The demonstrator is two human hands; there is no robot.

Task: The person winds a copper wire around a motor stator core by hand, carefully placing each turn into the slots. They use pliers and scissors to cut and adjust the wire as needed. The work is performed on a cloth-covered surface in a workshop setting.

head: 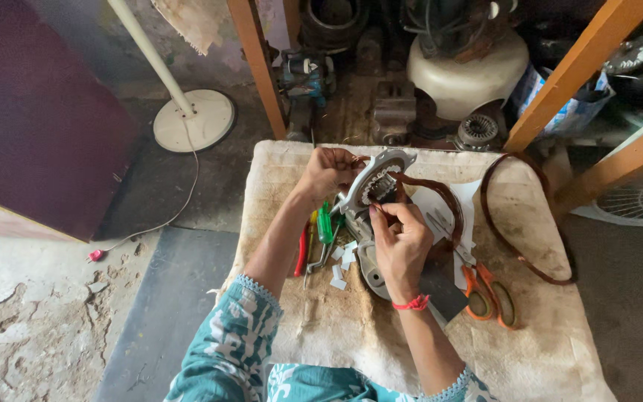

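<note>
One package shows: a soft plastic bag (571, 112), white with blue printing, at the upper right. It sits on the floor behind a slanting orange wooden beam (578, 71) that crosses in front of it, just right of a cream, rounded casing (466, 78). Its top is crumpled and partly hidden. A small white-and-blue label (308, 65) sits on a dark motor at top centre. No signs or screens appear.

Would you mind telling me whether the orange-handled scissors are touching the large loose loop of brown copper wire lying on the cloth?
Apart. The head view shows the orange-handled scissors left of the large brown wire loop, with bare cloth plainly between them.
</note>
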